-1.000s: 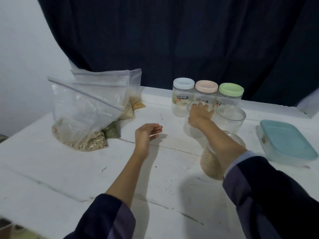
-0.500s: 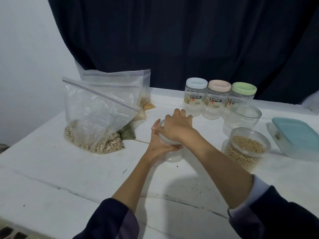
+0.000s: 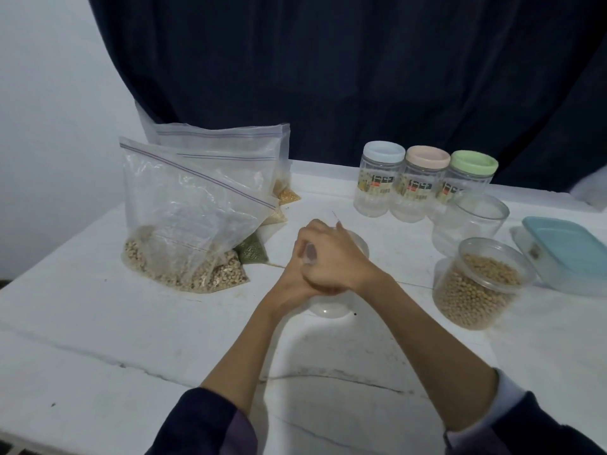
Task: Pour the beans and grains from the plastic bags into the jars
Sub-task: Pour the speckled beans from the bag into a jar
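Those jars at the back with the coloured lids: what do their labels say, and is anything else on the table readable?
White-lidded jar label: printed, too blurred to read.
Pink-lidded jar label: same design, unreadable.
Green-lidded jar label: same design, unreadable.
Sticker on the blue-lidded container: too small to read.
Plastic bags: no text visible.

Bags (image 3: 197, 218) lie left on the table (image 3: 98, 339), lidded jars (image 3: 423, 182) stand behind, filled jar (image 3: 479, 284) right.
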Motion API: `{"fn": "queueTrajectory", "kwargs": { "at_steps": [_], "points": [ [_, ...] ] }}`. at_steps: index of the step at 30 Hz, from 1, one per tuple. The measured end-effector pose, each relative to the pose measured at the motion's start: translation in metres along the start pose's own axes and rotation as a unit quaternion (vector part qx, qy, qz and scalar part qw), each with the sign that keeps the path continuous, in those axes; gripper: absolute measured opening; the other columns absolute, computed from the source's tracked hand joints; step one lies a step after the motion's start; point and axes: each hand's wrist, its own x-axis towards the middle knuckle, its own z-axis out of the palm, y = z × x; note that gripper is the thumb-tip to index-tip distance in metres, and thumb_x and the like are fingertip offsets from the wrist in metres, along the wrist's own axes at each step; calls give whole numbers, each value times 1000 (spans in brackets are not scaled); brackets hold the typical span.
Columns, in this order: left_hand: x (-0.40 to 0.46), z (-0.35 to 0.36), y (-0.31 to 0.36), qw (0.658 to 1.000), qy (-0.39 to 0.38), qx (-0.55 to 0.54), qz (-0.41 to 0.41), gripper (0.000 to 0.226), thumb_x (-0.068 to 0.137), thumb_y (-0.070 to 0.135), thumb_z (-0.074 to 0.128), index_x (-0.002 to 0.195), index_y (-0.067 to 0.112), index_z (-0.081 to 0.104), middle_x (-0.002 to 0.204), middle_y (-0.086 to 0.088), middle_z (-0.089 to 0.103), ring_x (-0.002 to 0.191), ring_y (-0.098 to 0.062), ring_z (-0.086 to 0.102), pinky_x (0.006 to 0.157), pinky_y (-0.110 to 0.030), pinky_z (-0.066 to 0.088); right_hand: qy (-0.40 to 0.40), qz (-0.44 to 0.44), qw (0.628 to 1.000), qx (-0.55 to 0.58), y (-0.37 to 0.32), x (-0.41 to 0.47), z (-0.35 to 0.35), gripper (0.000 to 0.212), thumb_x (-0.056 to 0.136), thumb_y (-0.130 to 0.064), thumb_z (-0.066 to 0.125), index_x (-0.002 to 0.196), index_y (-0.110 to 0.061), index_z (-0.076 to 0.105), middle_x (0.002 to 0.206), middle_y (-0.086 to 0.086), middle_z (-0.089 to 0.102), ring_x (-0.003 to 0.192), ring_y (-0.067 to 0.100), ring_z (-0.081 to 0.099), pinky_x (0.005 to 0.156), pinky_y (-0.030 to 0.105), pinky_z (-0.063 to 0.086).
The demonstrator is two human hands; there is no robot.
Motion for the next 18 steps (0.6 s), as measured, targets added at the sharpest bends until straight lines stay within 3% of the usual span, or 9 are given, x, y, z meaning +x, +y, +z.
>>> {"fn": "queueTrajectory", "kwargs": {
  "at_steps": [1, 2, 4, 7, 9, 12, 15, 17, 18],
  "points": [
    [-3, 0, -1, 1000, 3, -10, -10, 65, 72, -12, 72, 128, 7, 44, 96, 14, 51, 103, -11, 51, 70, -5, 46, 27, -28, 997, 67, -5, -2, 1, 6, 79, -7, 60, 76, -7, 66, 88, 7, 67, 84, 22, 61, 104, 41, 39],
    [-4, 0, 0, 1000, 5, -16, -20, 57, 76, -13, 68, 126, 6, 46, 90, 15, 49, 99, -11, 51, 65, -3, 45, 65, -37, 988, 135, -11, -6, 3, 19, 80, -7, 62, 62, -1, 63, 69, 10, 67, 69, 24, 62, 87, 37, 49],
    [-1, -1, -2, 1000, -5, -14, -23, 50, 80, -14, 63, 124, 4, 47, 89, 13, 49, 89, -8, 54, 64, -3, 45, 137, -49, 970, 195, -19, -9, 1, 38, 86, -20, 63, 54, 0, 58, 55, 9, 62, 56, 25, 58, 65, 34, 51],
    [4, 1, -3, 1000, -21, 11, 5, 54, 77, -13, 67, 113, 19, 43, 100, 15, 48, 93, 7, 56, 72, -4, 44, 129, -14, 992, 7, -13, -3, -6, 35, 87, -48, 60, 98, -15, 65, 108, 0, 64, 103, 19, 56, 95, 38, 43],
    [5, 3, -4, 999, -16, -23, 17, 75, 72, -15, 71, 120, 23, 28, 107, 20, 44, 86, 24, 53, 71, -1, 43, 4, 48, 988, -147, 0, 1, -8, 71, 82, -70, 49, 138, -26, 43, 148, 5, 36, 137, 30, 29, 114, 53, 17],
    [3, 2, -7, 998, -28, -61, 17, 83, 72, -20, 68, 123, 25, 20, 114, 14, 45, 84, 29, 51, 68, -1, 44, -57, 71, 978, -190, 11, 2, -3, 85, 79, -76, 48, 149, -34, 24, 155, 6, 22, 140, 35, 19, 111, 56, 17],
    [5, -2, -13, 996, -33, -76, 20, 93, 62, -12, 80, 133, 17, 27, 135, -8, 44, 115, -3, 56, 80, -16, 50, 11, 20, 994, -107, 16, 3, -4, 67, 82, -53, 64, 142, -33, 40, 144, 2, 38, 131, 26, 35, 106, 45, 30],
    [4, -3, -13, 997, -23, -69, 21, 100, 55, 7, 88, 135, 17, 29, 136, -6, 44, 123, -10, 50, 88, -19, 48, 104, 2, 990, 94, 22, 2, -12, 58, 81, -35, 73, 134, -29, 52, 136, -1, 48, 125, 20, 45, 105, 42, 36],
    [4, -2, -14, 998, -18, -62, 22, 104, 50, 19, 89, 135, 19, 29, 135, -2, 44, 125, -9, 47, 94, -19, 45, 165, 15, 958, 233, 27, 0, -19, 54, 80, -31, 76, 130, -28, 56, 132, -3, 52, 119, 17, 50, 103, 41, 40]
  ]
}}
